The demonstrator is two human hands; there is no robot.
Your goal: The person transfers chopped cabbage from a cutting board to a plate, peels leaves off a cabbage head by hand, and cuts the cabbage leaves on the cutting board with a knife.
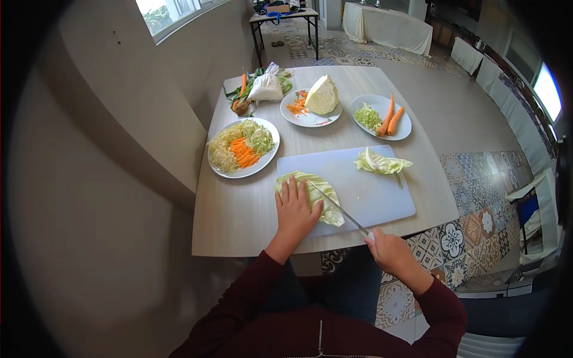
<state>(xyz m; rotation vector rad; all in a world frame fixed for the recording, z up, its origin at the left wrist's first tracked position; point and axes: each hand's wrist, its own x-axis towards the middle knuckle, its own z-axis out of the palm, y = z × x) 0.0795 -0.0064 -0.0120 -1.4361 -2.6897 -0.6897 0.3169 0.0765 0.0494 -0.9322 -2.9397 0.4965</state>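
My left hand [295, 210] lies on a pale green cabbage leaf [328, 206], fingers stretched out and pressing it against the white cutting board [376, 203]. In my right hand [391, 250] is the handle of a knife [343, 212]. Its blade slants up and left across the leaf, the tip close to my left fingers. At the board's upper right rests another piece of cabbage leaf [382, 163], apart from both hands. My palm hides part of the leaf under it.
Left of the board stands a plate [237, 175] of shredded vegetables. Behind are a plate [313, 123] with a cabbage wedge [323, 95], a plate [394, 136] with carrots [388, 116], and a white bag [266, 88] among greens. A wall [137, 119] runs along the left.
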